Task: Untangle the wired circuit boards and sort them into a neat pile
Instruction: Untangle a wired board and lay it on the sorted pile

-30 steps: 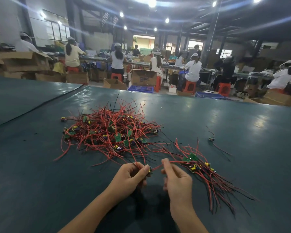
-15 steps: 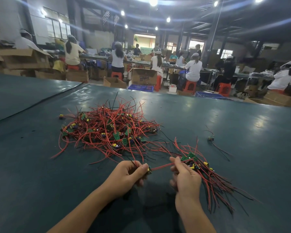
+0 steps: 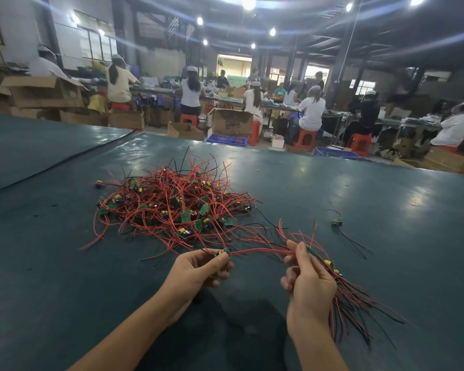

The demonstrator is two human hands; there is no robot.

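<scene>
Just one wired board (image 3: 223, 253), left hand (image 3: 198, 271) to right hand (image 3: 308, 285).

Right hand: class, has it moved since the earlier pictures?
Yes. The right hand has slid right, away from the left hand holding the circuit board, towards the sorted pile, drawing out the red wire.

Right hand (image 3: 308, 285) drawn away from left hand (image 3: 196, 269); red wire (image 3: 260, 251) lengthened.

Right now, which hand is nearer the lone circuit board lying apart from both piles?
Right. The right hand is nearer, down-left of the lone board; the left hand lies farther left.
</scene>
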